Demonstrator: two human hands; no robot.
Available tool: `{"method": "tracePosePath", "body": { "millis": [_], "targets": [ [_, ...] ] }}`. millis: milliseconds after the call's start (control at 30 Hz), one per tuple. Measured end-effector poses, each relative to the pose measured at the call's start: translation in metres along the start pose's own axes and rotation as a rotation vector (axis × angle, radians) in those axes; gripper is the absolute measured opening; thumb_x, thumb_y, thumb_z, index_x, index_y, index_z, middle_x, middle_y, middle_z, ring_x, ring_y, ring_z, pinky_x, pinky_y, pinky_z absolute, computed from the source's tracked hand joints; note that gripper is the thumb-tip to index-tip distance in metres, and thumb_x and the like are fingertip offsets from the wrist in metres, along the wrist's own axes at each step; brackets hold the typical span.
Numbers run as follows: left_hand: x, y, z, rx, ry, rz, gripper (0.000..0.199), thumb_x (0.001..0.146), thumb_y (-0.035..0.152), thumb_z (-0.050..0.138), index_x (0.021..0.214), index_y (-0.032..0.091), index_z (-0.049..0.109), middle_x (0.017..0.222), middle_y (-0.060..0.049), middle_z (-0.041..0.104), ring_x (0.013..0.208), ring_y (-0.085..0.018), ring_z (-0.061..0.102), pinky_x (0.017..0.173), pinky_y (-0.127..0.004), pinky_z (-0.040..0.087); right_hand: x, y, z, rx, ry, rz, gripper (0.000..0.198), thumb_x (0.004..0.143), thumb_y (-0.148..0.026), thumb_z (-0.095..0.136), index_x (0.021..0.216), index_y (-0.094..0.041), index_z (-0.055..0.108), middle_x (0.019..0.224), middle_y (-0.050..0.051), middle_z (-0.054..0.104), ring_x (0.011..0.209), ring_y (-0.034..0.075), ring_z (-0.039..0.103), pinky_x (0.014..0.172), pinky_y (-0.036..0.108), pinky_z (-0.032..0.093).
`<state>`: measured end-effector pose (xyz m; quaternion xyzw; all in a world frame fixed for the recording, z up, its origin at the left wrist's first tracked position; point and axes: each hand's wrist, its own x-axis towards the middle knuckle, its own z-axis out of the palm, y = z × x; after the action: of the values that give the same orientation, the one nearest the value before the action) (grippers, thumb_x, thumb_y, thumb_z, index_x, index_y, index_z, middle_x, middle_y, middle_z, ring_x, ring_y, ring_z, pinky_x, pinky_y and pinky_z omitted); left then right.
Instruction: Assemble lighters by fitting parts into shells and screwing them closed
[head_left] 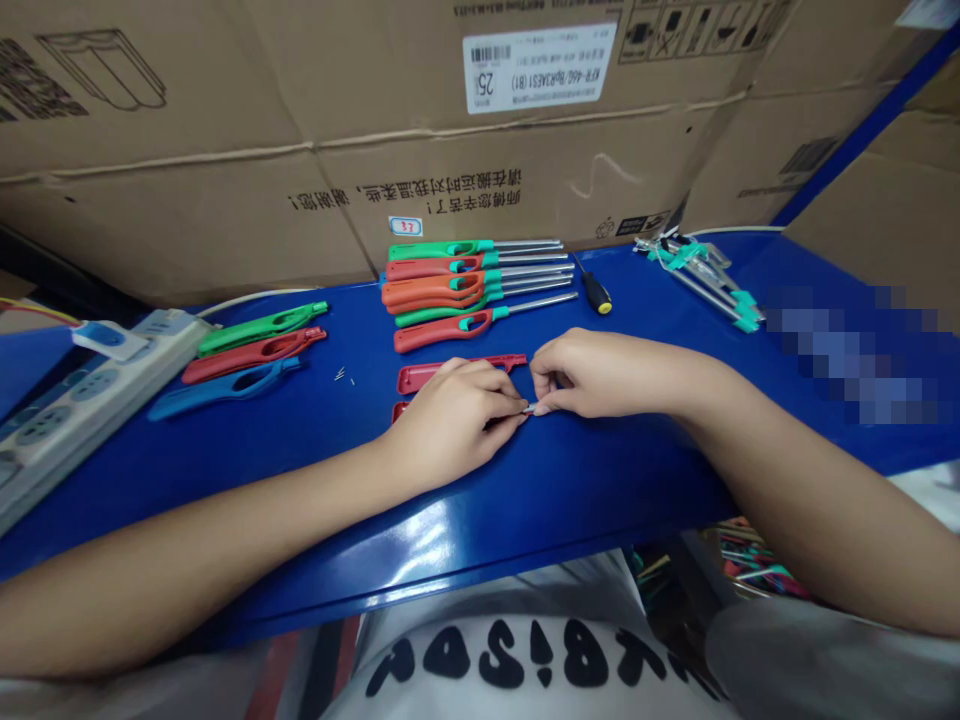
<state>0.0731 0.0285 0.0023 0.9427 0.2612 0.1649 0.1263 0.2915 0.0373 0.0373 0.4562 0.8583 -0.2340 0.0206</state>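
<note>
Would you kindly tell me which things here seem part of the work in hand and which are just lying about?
Likely part of the work:
- small held piece
- red casing halves
- tiny metal bits
- coloured casings
- lighters
- taped rods
- screwdriver

Probably unrelated:
- power strip
- plug
- cardboard

The light is moderate and slightly cool. The glossy blue bench (615,480) throws back white glare, strongest just inside the middle of its front edge. Near the back edge, the metal tubes (536,268) carry thin highlights, and the cardboard (225,190) behind is fairly evenly lit, its larger print legible. Below the front edge, toward the right, and beyond the back left corner, things sink into shadow. Wide-angle distortion stretches the forearms toward the lower corners; the power strip (191,325) at the left end looks soft. Coarse pixelation masks a patch near the right end. The tiny piece (529,409) between the fingertips shows little detail.
</note>
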Motion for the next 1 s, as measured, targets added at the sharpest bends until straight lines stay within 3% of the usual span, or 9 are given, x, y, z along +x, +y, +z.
{"method": "tracePosePath", "body": {
  "millis": [133,233,400,533,733,900,1000],
  "targets": [
    [-0.005,-0.001,-0.014,-0.071,-0.045,0.012,0.022,0.098,0.026,0.062,0.115,0.022,0.074,0.111,-0.006,0.076,0.104,-0.023,0.068,0.094,-0.04,0.048,0.001,0.001,-0.001,0.095,-0.02,-0.002,0.012,0.086,-0.028,0.068,0.079,-0.018,0.068,0.072,0.001,0.068,0.063,0.013,0.058,0.06,0.025,0.036],
    [-0.016,-0.004,-0.029,-0.042,0.051,-0.067,0.03,0.098,0.028,0.059,0.125,0.02,0.07,0.116,-0.009,0.074,0.106,-0.025,0.067,0.091,-0.04,0.052,0.0,0.0,-0.003,0.12,-0.032,-0.017,0.011,0.086,-0.026,0.068,0.079,-0.018,0.067,0.072,0.0,0.068,0.06,0.012,0.057,0.058,0.025,0.036],
    [-0.043,-0.011,-0.042,-0.007,0.097,-0.214,0.025,0.098,0.032,0.057,0.106,0.019,0.076,0.104,-0.008,0.076,0.098,-0.023,0.067,0.088,-0.037,0.054,-0.002,0.002,-0.005,0.182,-0.089,-0.016,0.008,0.089,-0.025,0.064,0.084,-0.018,0.065,0.065,-0.002,0.064,0.052,0.011,0.059,0.054,0.023,0.037],
    [-0.056,-0.014,-0.041,-0.037,0.072,-0.264,0.023,0.096,0.034,0.061,0.106,0.019,0.076,0.103,-0.007,0.075,0.094,-0.022,0.068,0.084,-0.035,0.055,-0.002,0.003,-0.003,0.171,-0.066,-0.036,0.01,0.09,-0.026,0.064,0.085,-0.017,0.066,0.07,-0.001,0.068,0.052,0.011,0.061,0.054,0.023,0.04],
    [-0.059,-0.015,-0.039,-0.175,0.061,-0.332,0.016,0.094,0.031,0.065,0.1,0.021,0.075,0.094,-0.003,0.073,0.076,-0.016,0.066,0.069,-0.027,0.053,-0.001,0.001,-0.001,0.28,-0.071,0.007,0.025,0.092,-0.042,0.063,0.084,-0.018,0.063,0.062,-0.001,0.065,0.049,0.012,0.061,0.051,0.023,0.042],
    [-0.061,-0.014,-0.034,-0.197,0.039,-0.326,0.014,0.094,0.029,0.063,0.097,0.021,0.075,0.099,-0.004,0.072,0.083,-0.016,0.067,0.075,-0.029,0.054,0.008,0.003,0.002,0.377,-0.098,0.166,0.027,0.084,-0.044,0.07,0.08,-0.019,0.062,0.054,-0.004,0.058,0.044,0.012,0.056,0.048,0.023,0.038],
    [-0.061,-0.014,-0.031,-0.201,0.053,-0.331,0.016,0.094,0.029,0.062,0.093,0.019,0.074,0.101,-0.005,0.071,0.081,-0.016,0.067,0.074,-0.029,0.054,0.012,0.005,0.004,0.349,-0.057,0.123,0.025,0.081,-0.042,0.073,0.083,-0.018,0.066,0.058,-0.004,0.056,0.048,0.009,0.049,0.052,0.023,0.036]
  ]
}}
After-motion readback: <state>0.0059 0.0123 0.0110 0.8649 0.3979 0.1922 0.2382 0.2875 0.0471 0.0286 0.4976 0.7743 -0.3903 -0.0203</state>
